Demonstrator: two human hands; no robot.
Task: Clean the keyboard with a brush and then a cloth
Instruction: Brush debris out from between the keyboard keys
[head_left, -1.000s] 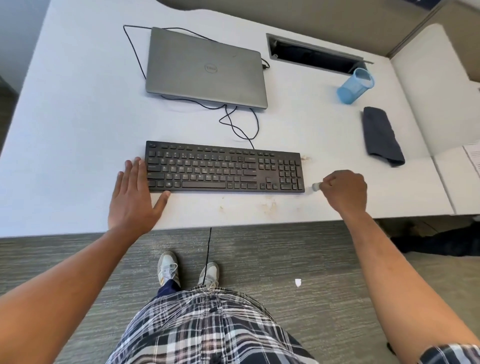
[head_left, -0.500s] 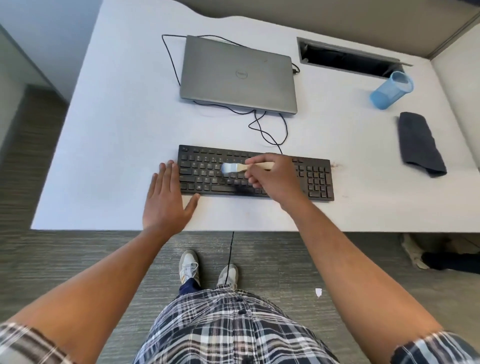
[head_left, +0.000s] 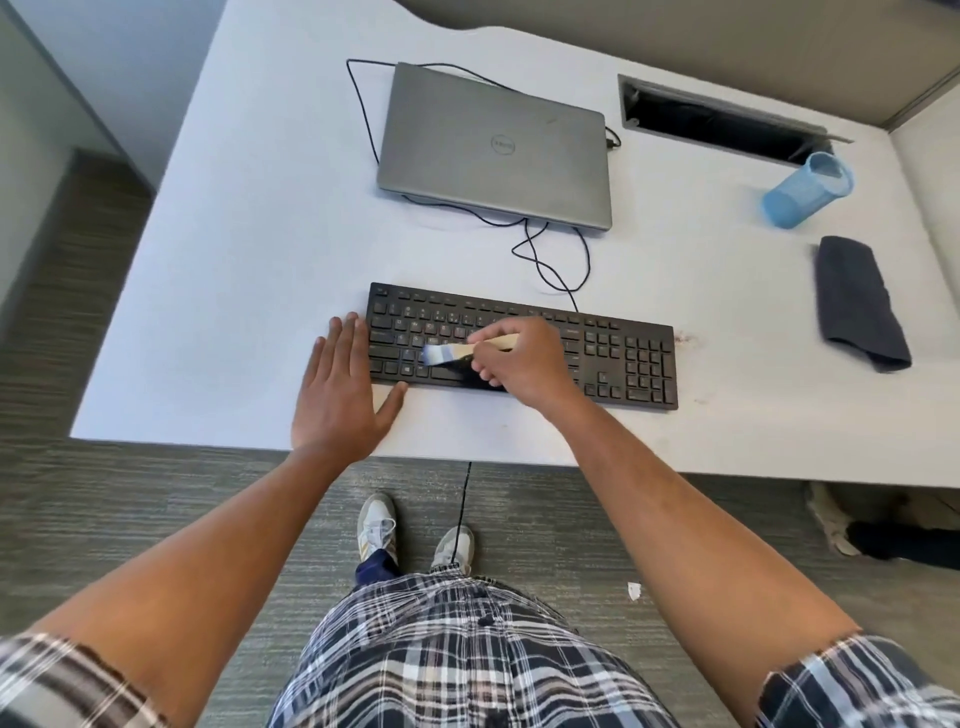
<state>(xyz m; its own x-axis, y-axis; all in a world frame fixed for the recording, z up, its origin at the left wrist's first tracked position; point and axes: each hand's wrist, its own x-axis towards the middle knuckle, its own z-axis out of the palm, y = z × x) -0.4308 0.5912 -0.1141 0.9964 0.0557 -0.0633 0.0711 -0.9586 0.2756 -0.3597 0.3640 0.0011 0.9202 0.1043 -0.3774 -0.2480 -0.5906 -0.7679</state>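
A black keyboard (head_left: 618, 358) lies near the front edge of the white desk (head_left: 249, 270). My right hand (head_left: 524, 361) grips a small brush (head_left: 449, 352) with a wooden handle; its pale bristles point left and touch the keys on the keyboard's left half. My left hand (head_left: 340, 395) lies flat on the desk against the keyboard's left end, fingers straight, thumb along the front edge. A dark grey folded cloth (head_left: 857, 301) lies on the desk to the right, apart from both hands.
A closed grey laptop (head_left: 493, 145) sits behind the keyboard with black cables (head_left: 550, 254) looping between them. A blue mesh cup (head_left: 805, 189) lies tipped at the back right beside a cable slot (head_left: 722, 122). Brownish stains mark the desk near the keyboard's right end.
My right hand carried the brush from the desk right of the keyboard onto the keys, then further left and down the left half. My left hand stayed at the keyboard's left end.
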